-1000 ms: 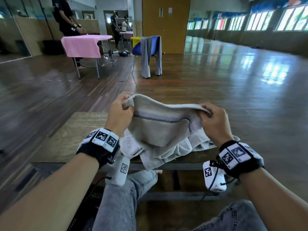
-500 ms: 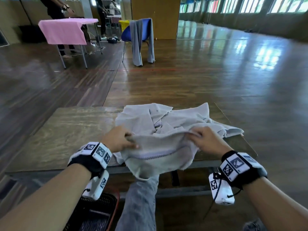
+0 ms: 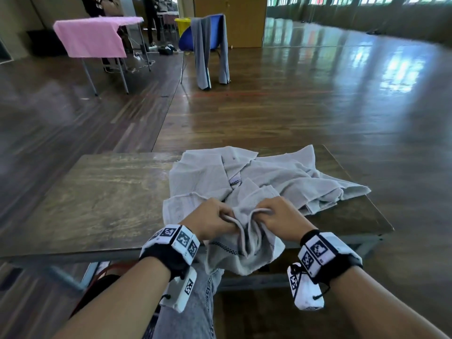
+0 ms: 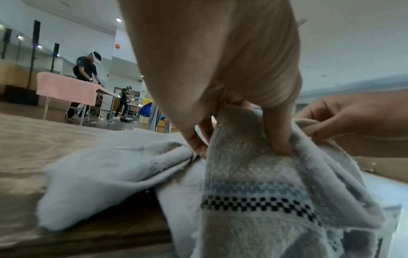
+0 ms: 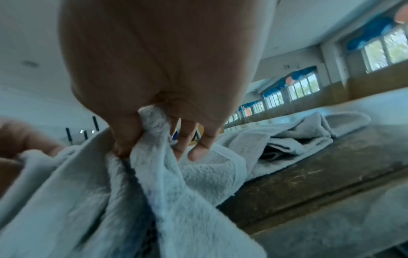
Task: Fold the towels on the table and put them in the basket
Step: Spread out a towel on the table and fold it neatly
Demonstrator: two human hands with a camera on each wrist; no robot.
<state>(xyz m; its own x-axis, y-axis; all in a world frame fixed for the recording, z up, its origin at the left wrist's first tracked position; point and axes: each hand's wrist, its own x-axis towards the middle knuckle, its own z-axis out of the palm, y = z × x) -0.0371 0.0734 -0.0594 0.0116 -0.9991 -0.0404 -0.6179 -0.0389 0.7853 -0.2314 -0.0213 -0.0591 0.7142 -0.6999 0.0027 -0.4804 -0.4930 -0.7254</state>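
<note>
Left hand and right hand, close together at lower centre of the head view, each pinch the top edge of one grey towel; fingers and thumbs are curled into the cloth, which hangs bunched over the near edge of the table. Left wrist view adds what the head view barely shows: a woven band on the towel, a pale blue checked row above a black-and-white checked row, and a looped terry pile under the thumb. Right wrist view gives the thumb and forefinger nipping a fold while two further fingers rest on the cloth behind. Further towels, same grey terry with hemmed edges, lie crumpled in a loose heap at centre right of the tabletop, one corner reaching past the right edge. Table: scuffed brown wood-grain top on a grey metal frame. Basket: only a dark patch with a red rim, lower left under the table; its make cannot be told. Upper left of the head view: pink-covered table with people standing behind it. Upper centre: blue chair draped with grey cloth, on a glossy plank floor.
</note>
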